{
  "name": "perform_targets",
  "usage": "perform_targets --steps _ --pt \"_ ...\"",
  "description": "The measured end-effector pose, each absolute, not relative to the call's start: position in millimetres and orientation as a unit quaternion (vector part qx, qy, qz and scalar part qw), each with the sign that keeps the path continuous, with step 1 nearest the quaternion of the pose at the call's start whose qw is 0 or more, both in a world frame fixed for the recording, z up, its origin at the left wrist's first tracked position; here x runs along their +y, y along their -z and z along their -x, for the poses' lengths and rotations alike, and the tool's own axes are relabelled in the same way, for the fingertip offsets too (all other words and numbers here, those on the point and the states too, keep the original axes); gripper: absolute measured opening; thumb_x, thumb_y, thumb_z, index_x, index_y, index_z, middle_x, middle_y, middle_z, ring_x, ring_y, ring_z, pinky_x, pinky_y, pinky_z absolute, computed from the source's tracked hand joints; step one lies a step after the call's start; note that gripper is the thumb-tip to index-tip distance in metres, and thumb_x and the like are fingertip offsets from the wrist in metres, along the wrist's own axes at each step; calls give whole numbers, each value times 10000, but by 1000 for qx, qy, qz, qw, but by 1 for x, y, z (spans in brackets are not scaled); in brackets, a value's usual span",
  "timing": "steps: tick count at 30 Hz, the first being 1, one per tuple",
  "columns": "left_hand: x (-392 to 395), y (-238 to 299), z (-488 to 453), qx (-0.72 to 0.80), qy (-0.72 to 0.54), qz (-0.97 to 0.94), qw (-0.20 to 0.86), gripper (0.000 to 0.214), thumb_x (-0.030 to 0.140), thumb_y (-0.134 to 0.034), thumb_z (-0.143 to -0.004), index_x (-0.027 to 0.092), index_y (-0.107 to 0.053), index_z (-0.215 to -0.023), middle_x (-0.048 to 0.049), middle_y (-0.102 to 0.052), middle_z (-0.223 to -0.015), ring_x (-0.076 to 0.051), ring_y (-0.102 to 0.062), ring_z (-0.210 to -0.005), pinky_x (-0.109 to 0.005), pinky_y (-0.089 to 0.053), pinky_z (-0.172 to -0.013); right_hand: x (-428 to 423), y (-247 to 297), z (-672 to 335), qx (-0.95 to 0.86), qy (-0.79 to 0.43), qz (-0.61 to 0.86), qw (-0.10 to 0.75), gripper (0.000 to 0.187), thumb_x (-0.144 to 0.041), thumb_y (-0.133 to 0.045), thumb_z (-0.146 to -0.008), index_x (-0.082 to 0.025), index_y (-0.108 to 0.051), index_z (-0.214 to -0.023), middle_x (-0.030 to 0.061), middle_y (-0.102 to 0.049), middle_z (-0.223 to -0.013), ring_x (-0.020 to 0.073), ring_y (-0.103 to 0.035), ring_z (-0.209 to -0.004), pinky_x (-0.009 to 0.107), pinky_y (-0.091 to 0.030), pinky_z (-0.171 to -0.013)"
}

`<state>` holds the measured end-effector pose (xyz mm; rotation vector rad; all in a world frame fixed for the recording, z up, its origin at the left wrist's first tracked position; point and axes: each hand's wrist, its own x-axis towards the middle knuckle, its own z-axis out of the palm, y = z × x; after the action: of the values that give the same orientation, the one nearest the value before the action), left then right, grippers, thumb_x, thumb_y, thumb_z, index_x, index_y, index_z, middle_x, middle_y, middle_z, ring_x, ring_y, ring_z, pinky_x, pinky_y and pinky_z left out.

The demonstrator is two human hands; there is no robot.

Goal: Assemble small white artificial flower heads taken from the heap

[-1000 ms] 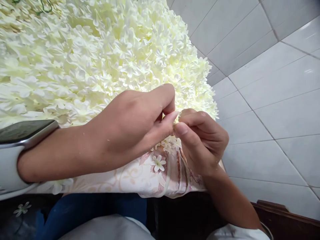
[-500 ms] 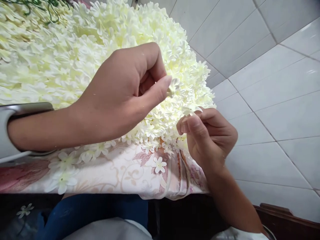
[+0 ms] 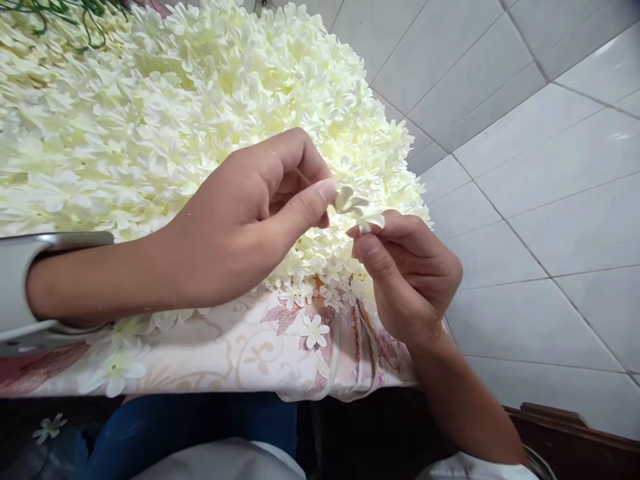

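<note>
My left hand (image 3: 260, 213) is closed, with a white artificial flower (image 3: 349, 200) pinched between thumb and forefinger. Facing it, my right hand (image 3: 407, 270) pinches another pale artificial flower (image 3: 371, 221) between thumb and fingertips. The two blossoms nearly meet or overlap; whether they touch I cannot tell. Behind both hands spreads a big heap of cream-white artificial flowers (image 3: 225, 87). One loose flower (image 3: 315, 331) lies on the patterned tablecloth (image 3: 215, 353) below my hands.
More loose flowers (image 3: 117, 367) lie near the table's front edge at left. Pale cords (image 3: 336, 360) hang over that edge. Green wire stems (image 3: 90, 30) rest on the heap at top left. A tiled wall (image 3: 525, 213) rises on the right.
My left hand has come down, bringing its flower close to the one in my right hand. My right hand has shifted slightly left. The view has moved a little.
</note>
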<state>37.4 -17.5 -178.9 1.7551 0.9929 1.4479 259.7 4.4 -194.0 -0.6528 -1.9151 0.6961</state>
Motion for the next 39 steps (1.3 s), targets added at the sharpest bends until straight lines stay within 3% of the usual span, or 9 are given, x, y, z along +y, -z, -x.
perform_targets --steps 8,16,23,29,33,35,39 --pt "-14 179 -39 318 -529 -536 576 160 311 -626 -1010 204 -580 -901 29 -731 -812 -125 -773 -824 -276 -681 -857 4 190 -258 -783 -328 267 457 101 -141 -683 -964 -229 -730 -950 -20 -606 -773 109 -539 -701 278 -436 -659" --pt "-18 174 -40 308 -529 -523 593 253 416 -730 -947 204 -608 -881 36 -742 -837 -201 -795 -988 -355 -648 -989 8 190 -256 -773 -230 336 486 182 -87 -708 -873 -193 -641 -741 -60 -541 -649 62 -436 -558 234 -349 -524" --pt "-16 177 -40 363 -499 -567 545 316 505 -714 -942 203 -641 -886 12 -674 -850 -171 -745 -903 -311 -657 -870 5 189 -255 -793 -168 345 474 149 -117 -720 -899 -199 -686 -779 -42 -619 -674 84 -515 -601 256 -407 -560" --pt "-14 175 -37 379 -528 -638 413 149 315 -657 -990 216 -663 -878 28 -673 -787 -102 -650 -758 -248 -589 -726 8 187 -255 -793 -75 360 487 200 -132 -759 -875 -197 -639 -729 -55 -559 -620 78 -472 -563 269 -379 -552" --pt "-16 176 -36 405 -542 -653 340 148 323 -725 -949 198 -701 -872 15 -690 -781 -100 -603 -694 -244 -489 -585 8 190 -254 -799 -92 333 492 133 -153 -723 -923 -216 -679 -815 -31 -610 -688 105 -519 -620 293 -414 -583" --pt "-19 177 -37 417 -541 -655 322 177 355 -751 -932 197 -706 -866 4 -710 -794 -113 -620 -692 -246 -489 -577 7 192 -252 -805 -103 300 501 77 -157 -723 -929 -229 -700 -913 -22 -630 -735 118 -544 -650 308 -428 -598" --pt "-24 178 -38 415 -533 -672 304 123 315 -762 -924 198 -725 -910 6 -761 -845 -131 -685 -757 -240 -556 -666 3 196 -248 -827 -95 243 497 168 -112 -779 -876 -221 -706 -981 -17 -645 -770 108 -557 -645 305 -439 -594"
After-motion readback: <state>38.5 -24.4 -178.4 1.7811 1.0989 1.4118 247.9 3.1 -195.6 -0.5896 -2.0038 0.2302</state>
